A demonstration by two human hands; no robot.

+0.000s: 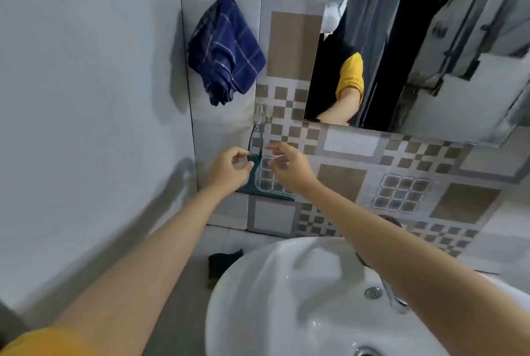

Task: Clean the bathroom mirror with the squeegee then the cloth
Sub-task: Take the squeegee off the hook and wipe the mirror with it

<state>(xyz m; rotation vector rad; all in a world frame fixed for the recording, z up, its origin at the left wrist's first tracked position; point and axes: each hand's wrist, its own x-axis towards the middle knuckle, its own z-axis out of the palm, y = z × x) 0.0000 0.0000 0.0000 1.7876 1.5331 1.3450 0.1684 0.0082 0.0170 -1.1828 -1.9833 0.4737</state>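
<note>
The cloth [225, 50] is dark blue, crossed by thin pale lines in a wide check. The squeegee [258, 175] is teal green, with a grid of pale squares on its blade. The wall tiles [401, 183] are grey, patterned with light brown squares, small brown-and-white checkerboards and plain white rectangles. The wall [86, 83] to the left is plain pale grey-white. The sink [286, 284] is glossy white, its tap [394, 295] silver. A sleeve [37, 341] at the lower left corner is mustard yellow, and the mirror [415, 54] reflects the same yellow against black.
</note>
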